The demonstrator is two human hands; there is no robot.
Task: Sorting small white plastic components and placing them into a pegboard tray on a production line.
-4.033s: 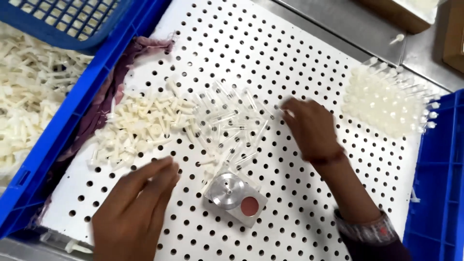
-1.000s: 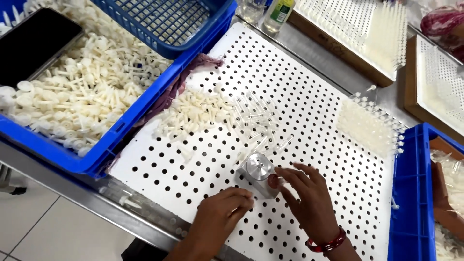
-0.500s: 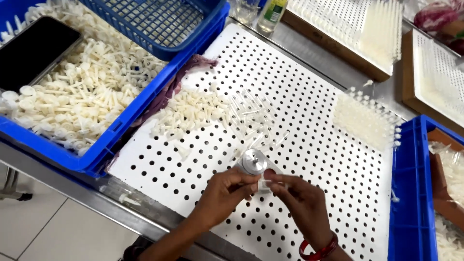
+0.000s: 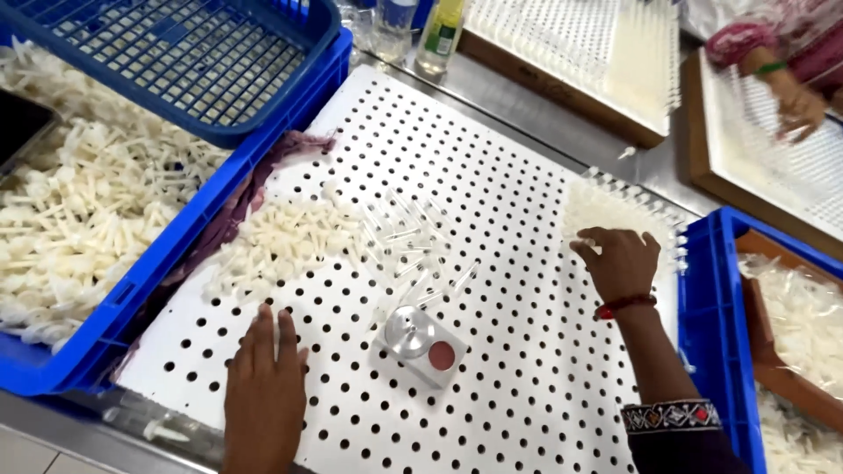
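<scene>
My left hand [image 4: 263, 382] lies flat and empty on the white perforated board [image 4: 527, 369], fingertips just below a pile of small white plastic parts [image 4: 281, 241]. My right hand [image 4: 619, 262] is over the near edge of a rack of upright white pieces [image 4: 619, 211], its fingertips pinched on a small white part [image 4: 584, 245]. Between the hands sits a small white block with a round metal fixture and a red button [image 4: 421, 347]. Clear thin tubes [image 4: 413, 241] lie scattered above it.
A blue crate of white parts [image 4: 79, 228] with a blue mesh basket [image 4: 176, 61] on it stands at the left, beside a purple cloth [image 4: 255, 189]. Another blue crate [image 4: 702, 333] is at the right. Bottles [image 4: 439, 31], filled trays [image 4: 571, 44] and another person's hand [image 4: 795, 101] are at the back.
Both hands were together at the metal fixture. Now my right hand has gone up right to the rack, and my left hand has dropped flat onto the board at lower left.
</scene>
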